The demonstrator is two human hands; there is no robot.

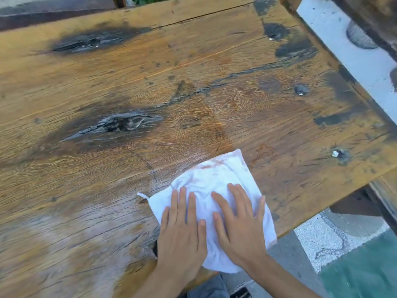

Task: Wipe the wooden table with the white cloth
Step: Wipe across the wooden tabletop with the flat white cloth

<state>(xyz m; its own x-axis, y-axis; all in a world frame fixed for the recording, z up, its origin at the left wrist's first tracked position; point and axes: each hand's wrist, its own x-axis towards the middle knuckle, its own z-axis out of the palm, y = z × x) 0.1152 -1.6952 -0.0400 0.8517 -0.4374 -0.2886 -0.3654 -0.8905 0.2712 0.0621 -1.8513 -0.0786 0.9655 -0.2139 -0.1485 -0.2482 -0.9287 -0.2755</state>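
The wooden table [150,78] fills most of the view, its weathered planks marked by dark knots and cracks. A white cloth [217,175] lies flat near the table's front right edge, with reddish-brown stains on its far part. My left hand [182,231] presses on the cloth's left half with straight fingers. Beside it, my right hand [238,224] presses flat on the cloth's right half. The cloth's near corner hangs slightly over the table edge.
A damp, shiny streak runs across the wood to the left of the cloth. A wooden bench or beam [384,192] sits right of the table. Grey and green paved ground [343,254] lies below the table's front edge.
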